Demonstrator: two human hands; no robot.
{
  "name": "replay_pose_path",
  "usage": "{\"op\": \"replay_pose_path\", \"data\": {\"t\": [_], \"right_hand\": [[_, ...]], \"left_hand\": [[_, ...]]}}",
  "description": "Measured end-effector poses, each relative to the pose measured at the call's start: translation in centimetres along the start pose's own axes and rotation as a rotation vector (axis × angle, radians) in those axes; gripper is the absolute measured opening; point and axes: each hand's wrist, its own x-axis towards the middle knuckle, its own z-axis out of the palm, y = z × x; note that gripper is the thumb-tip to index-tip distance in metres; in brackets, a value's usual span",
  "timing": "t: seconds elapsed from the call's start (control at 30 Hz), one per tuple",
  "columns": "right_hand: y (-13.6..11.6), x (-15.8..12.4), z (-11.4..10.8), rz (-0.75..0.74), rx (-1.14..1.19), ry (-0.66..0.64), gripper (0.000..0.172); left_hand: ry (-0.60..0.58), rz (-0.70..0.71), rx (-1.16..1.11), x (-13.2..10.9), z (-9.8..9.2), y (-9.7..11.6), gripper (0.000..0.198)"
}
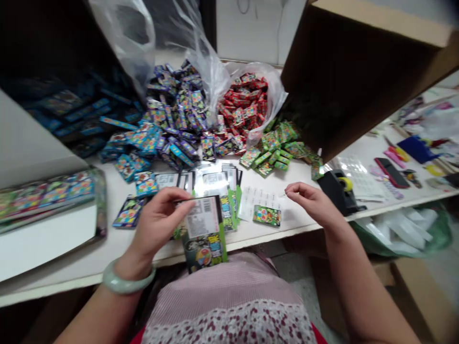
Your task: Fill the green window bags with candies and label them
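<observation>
My left hand (158,224) grips a flat card pack with green edges (202,233), its barcode side facing up and a jade bangle (128,282) on the wrist. More packs with clear glossy fronts (215,184) lie fanned just past it on the white table (107,251). My right hand (314,203) hovers over the table with its fingertips pinched together, and nothing is clearly visible between them. Closest to those fingers lie a white label strip (260,203) and a small green-and-red pack (267,215).
Heaps of blue packs (175,114), red packs in a plastic bag (244,105) and green packs (276,148) cover the far table. A tape dispenser (337,191) stands right, below a cardboard box (355,67). A tray of packs (46,196) sits left, and a green bag (405,234) lies below the table's right edge.
</observation>
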Motion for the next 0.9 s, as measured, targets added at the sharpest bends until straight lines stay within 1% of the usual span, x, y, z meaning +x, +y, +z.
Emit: {"op": "replay_pose_path", "data": {"t": [0.07,0.13,0.2,0.27,0.37,0.47,0.53,0.63,0.77,0.9], "right_hand": [[-4.2,0.8,1.4,-0.145,0.132,-0.17,0.021],[-8.3,1.9,3.5,-0.258,0.183,-0.32,0.018],[-11.5,3.1,5.9,-0.325,0.149,-0.411,0.015],[-13.4,4.2,8.0,-0.338,0.064,-0.462,0.014],[-14.0,5.5,10.1,-0.271,-0.032,-0.526,0.014],[-13.5,6.1,11.0,-0.174,-0.012,-0.584,0.016],[-13.1,6.3,11.3,-0.134,0.024,-0.601,0.017],[-12.9,6.4,11.8,-0.102,0.044,-0.585,0.019],[-12.8,6.6,12.1,-0.083,0.023,-0.563,0.02],[-12.7,7.0,12.3,-0.071,0.027,-0.563,0.017]], "left_hand": [[-0.014,0.036,0.009,-0.1,0.6,0.5,0.009],[-0.031,0.049,0.019,-0.2,0.9,0.9,0.007],[-0.047,0.058,0.028,-0.3,1.0,1.2,0.006],[-0.062,0.062,0.037,-0.5,0.9,1.5,0.004],[-0.068,0.068,0.035,-0.7,0.7,1.7,0.002],[-0.069,0.078,-0.003,-0.7,0.6,1.6,0.002],[-0.078,0.078,-0.031,-0.7,0.4,1.5,0.004],[-0.084,0.074,-0.046,-0.6,0.3,1.5,0.007],[-0.048,0.084,-0.016,-0.5,0.5,1.1,0.015],[-0.032,0.115,-0.025,-0.5,0.4,0.7,0.012]]}}
